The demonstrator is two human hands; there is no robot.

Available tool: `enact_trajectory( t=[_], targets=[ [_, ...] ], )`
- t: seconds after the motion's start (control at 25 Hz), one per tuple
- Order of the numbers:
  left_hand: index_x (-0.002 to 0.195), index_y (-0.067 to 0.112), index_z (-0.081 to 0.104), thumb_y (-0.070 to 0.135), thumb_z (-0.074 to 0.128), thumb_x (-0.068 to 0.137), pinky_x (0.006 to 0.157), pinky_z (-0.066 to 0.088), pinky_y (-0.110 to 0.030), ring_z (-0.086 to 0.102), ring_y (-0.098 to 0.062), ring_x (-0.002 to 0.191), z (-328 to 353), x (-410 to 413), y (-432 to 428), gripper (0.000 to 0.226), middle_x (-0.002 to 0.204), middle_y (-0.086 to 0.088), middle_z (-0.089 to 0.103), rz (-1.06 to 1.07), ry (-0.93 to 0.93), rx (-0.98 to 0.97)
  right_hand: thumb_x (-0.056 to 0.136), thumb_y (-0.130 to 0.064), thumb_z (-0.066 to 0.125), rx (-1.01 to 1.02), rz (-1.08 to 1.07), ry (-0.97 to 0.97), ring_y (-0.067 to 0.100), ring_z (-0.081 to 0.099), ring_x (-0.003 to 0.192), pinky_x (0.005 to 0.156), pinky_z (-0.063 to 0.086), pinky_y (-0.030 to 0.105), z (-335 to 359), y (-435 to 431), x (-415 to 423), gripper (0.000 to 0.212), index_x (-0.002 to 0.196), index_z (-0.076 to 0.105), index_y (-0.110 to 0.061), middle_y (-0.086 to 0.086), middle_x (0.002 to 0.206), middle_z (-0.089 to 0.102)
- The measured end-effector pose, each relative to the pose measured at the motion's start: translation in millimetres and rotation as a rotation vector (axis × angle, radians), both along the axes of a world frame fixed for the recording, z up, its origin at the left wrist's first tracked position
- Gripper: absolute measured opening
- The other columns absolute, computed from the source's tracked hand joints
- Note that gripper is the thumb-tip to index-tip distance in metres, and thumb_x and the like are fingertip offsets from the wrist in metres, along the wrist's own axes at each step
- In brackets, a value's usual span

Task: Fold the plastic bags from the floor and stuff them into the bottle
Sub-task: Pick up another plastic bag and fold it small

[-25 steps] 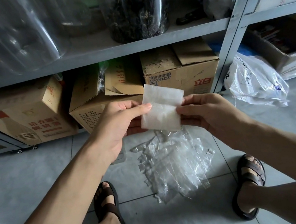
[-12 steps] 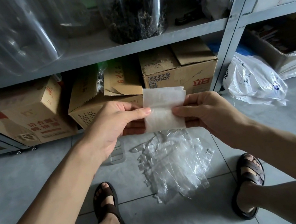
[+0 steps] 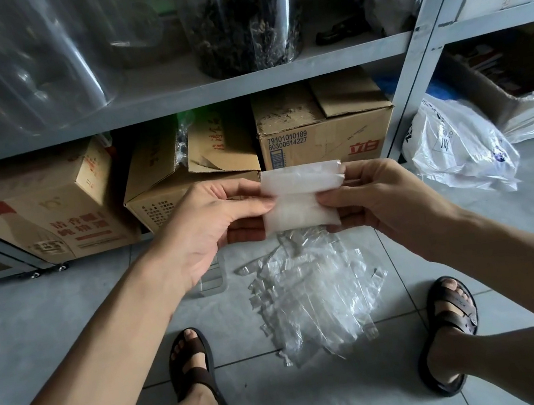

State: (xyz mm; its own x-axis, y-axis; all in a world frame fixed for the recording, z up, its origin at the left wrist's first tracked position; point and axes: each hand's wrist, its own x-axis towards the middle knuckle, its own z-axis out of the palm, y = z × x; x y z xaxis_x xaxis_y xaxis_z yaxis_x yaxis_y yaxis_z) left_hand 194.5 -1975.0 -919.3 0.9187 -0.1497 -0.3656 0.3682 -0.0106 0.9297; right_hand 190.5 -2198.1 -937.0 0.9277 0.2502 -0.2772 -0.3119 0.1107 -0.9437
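The left hand (image 3: 206, 225) and right hand (image 3: 382, 195) meet at chest height, each pinching one side edge of a milky plastic bag (image 3: 297, 204): thumbs lie across its near face, and the curled fingers are behind it. The bag hangs flat between them, its top part doubled over into a band along the upper edge, which the right index finger touches at the corner. Straight down at 6 o'clock from the held bag, a loose pile of clear bags (image 3: 314, 299) lies on the grey tiled floor (image 3: 34, 323), well apart from the hands. At 7 o'clock and 5 o'clock sit the person's feet in a left sandal (image 3: 198, 379) and a right sandal (image 3: 451, 331), flanking the pile. At 12 o'clock a cardboard box (image 3: 324, 131) stands under a grey metal shelf (image 3: 174, 98), with more boxes toward 10 o'clock. Higher at 12 o'clock, a clear jar (image 3: 242, 22) of dark material stands on that shelf. At 3 o'clock a crumpled white carrier bag (image 3: 458, 146) rests on the floor by the rack's upright.
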Motion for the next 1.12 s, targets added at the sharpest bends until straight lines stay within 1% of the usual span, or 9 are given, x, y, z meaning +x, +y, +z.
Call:
enact_trajectory(
  t=[0.08,0.16,0.32,0.48,0.68,0.8,0.96,1.04,1.12],
  targets=[
    [0.078,0.011,0.077,0.005,0.075,0.063,0.053,0.058,-0.023,0.066,-0.012,0.060,1.3,-0.2,-0.5,0.017,0.076,-0.007,0.074,-0.011,0.003,-0.007,0.079,0.003,0.066,0.038,-0.008,0.003,0.021,0.069,0.068,0.060,0.060,0.028,3.0,0.0,-0.2,0.007,0.085,0.070,0.000,0.017,0.084,0.070],
    [0.078,0.010,0.077,0.005,0.074,0.064,0.051,0.058,-0.022,0.065,-0.012,0.057,2.0,-0.3,-1.1,0.016,0.075,-0.008,0.073,-0.017,0.010,-0.021,0.084,0.006,0.061,0.053,-0.008,-0.014,0.019,0.067,0.065,0.059,0.059,0.026,4.3,-0.1,0.2,0.017,0.075,0.068,-0.006,0.015,0.080,0.068],
    [0.071,0.012,0.079,0.004,0.067,0.072,0.049,0.057,-0.021,0.067,-0.015,0.057,5.6,-3.3,-3.4,0.014,0.077,-0.012,0.073,-0.049,0.012,-0.049,0.094,0.009,0.049,0.039,0.018,-0.044,0.018,0.065,0.065,0.056,0.057,0.023,4.8,-0.6,0.0,0.030,0.076,0.068,-0.006,0.016,0.082,0.066],
    [0.068,0.010,0.076,-0.009,0.051,0.091,0.049,0.056,-0.021,0.071,-0.022,0.060,5.8,-4.3,-2.1,0.039,0.080,-0.019,0.069,-0.096,-0.004,-0.040,0.095,0.008,0.047,0.045,0.040,-0.057,0.015,0.065,0.060,0.057,0.057,0.023,6.8,-1.7,-0.5,0.027,0.080,0.066,-0.003,0.011,0.070,0.065],
    [0.074,0.005,0.070,-0.010,0.047,0.093,0.052,0.058,-0.023,0.073,-0.024,0.064,5.3,-4.2,-2.5,0.034,0.078,-0.015,0.067,-0.104,0.004,-0.059,0.093,0.010,0.048,0.033,0.039,-0.091,0.016,0.065,0.064,0.064,0.058,0.024,5.7,-0.2,0.5,0.029,0.077,0.067,-0.002,0.012,0.073,0.064],
    [0.074,0.005,0.069,-0.007,0.044,0.094,0.056,0.060,-0.026,0.072,-0.028,0.071,4.7,-4.5,-1.8,0.034,0.084,-0.018,0.066,-0.118,-0.002,-0.044,0.094,0.013,0.046,0.007,0.044,-0.117,0.016,0.067,0.063,0.065,0.059,0.024,4.4,0.0,0.7,0.033,0.075,0.067,-0.003,0.012,0.071,0.064],
    [0.077,0.012,0.074,0.004,0.054,0.091,0.079,0.059,-0.040,0.063,-0.031,0.089,1.7,-4.2,-1.7,0.026,0.095,-0.020,0.066,-0.131,-0.030,-0.016,0.095,0.013,0.046,-0.033,0.053,-0.163,0.017,0.068,0.064,0.066,0.059,0.025,1.9,0.9,1.0,0.036,0.073,0.068,-0.005,0.009,0.072,0.066],
    [0.082,0.011,0.075,0.011,0.067,0.082,0.078,0.060,-0.039,0.066,-0.024,0.085,1.4,-6.0,-3.8,0.008,0.092,-0.016,0.071,-0.142,-0.036,-0.026,0.095,0.013,0.046,-0.053,0.049,-0.190,0.017,0.069,0.065,0.067,0.059,0.026,1.7,1.4,1.1,0.036,0.074,0.068,-0.005,0.008,0.072,0.068],
    [0.085,0.007,0.076,0.009,0.073,0.074,0.072,0.061,-0.030,0.068,-0.015,0.077,-1.4,-6.7,-5.1,0.012,0.086,-0.010,0.072,-0.132,-0.063,-0.019,0.095,0.014,0.045,-0.062,0.042,-0.202,0.018,0.068,0.065,0.066,0.059,0.025,2.0,1.8,1.3,0.035,0.074,0.067,-0.004,0.008,0.072,0.067]
  ],
)
